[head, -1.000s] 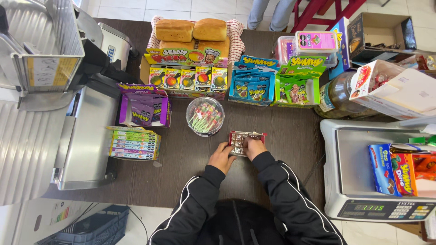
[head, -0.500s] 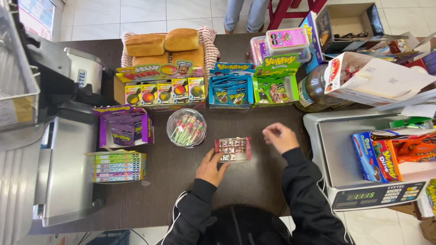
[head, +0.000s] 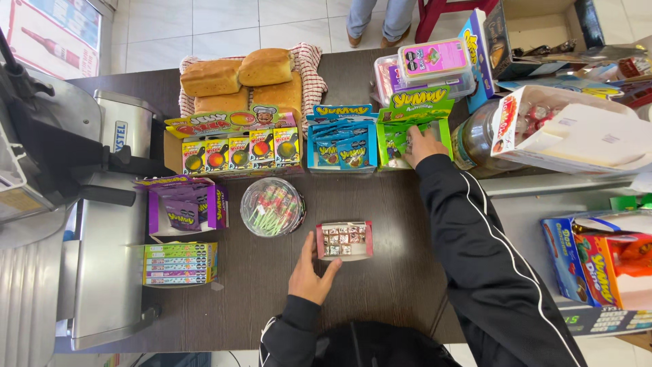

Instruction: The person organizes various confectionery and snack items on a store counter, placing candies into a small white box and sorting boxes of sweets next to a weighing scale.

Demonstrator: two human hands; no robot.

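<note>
the left hand (head: 310,273) lies open on the dark counter (head: 380,292), fingers spread, its fingertips just touching the near edge of a small pink-rimmed tray of wrapped sweets (head: 344,240). left of the tray stands a round clear tub of lollipops (head: 273,206). farther off, the right hand (head: 421,145), at the end of a black sleeve with a white stripe (head: 479,231), reaches into the green display box of sachets (head: 413,129); whether its fingers grip anything cannot be told. beside it sits a blue display box (head: 341,139), and loaves of bread (head: 238,78) lie behind.
</note>
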